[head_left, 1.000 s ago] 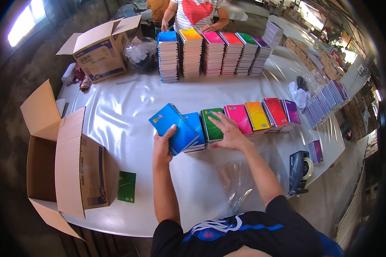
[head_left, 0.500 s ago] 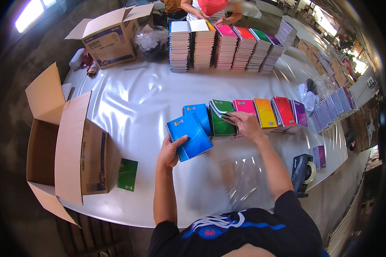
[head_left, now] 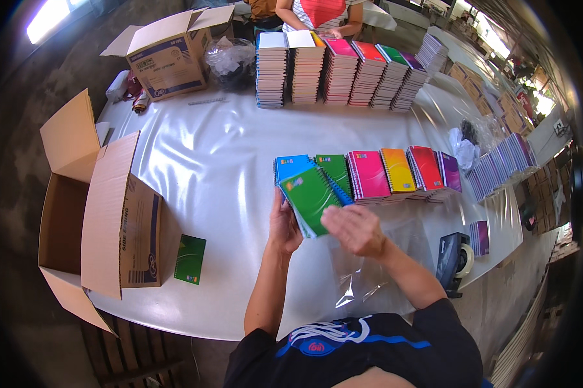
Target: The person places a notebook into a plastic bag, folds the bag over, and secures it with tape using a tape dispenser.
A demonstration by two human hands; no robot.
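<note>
In front of the stacks, my left hand [head_left: 283,226] grips a small spiral notebook in blue [head_left: 344,194] from its left side. A green spiral notebook [head_left: 309,199] lies over it, covering most of it. My right hand [head_left: 356,231], slightly blurred, has its fingers closed at the green notebook's lower right edge. Just beyond is a row of notebook stacks: blue [head_left: 291,161], green [head_left: 332,167], pink [head_left: 369,174], yellow [head_left: 398,171], red [head_left: 426,168] and purple [head_left: 449,173]. Both hands are nearest the blue and green stacks.
An open carton [head_left: 139,226] stands at the left, beside a flat green cover [head_left: 190,260]. Clear plastic [head_left: 375,275] and a tape dispenser [head_left: 453,258] lie at the right. Taller notebook stacks [head_left: 340,71] stand at the far side, before another person [head_left: 320,16]. A second carton [head_left: 168,64] is far left.
My right hand has lifted the green notebook from its stack and brought it toward me, onto the blue one. My left hand has shifted right with the blue notebook.
</note>
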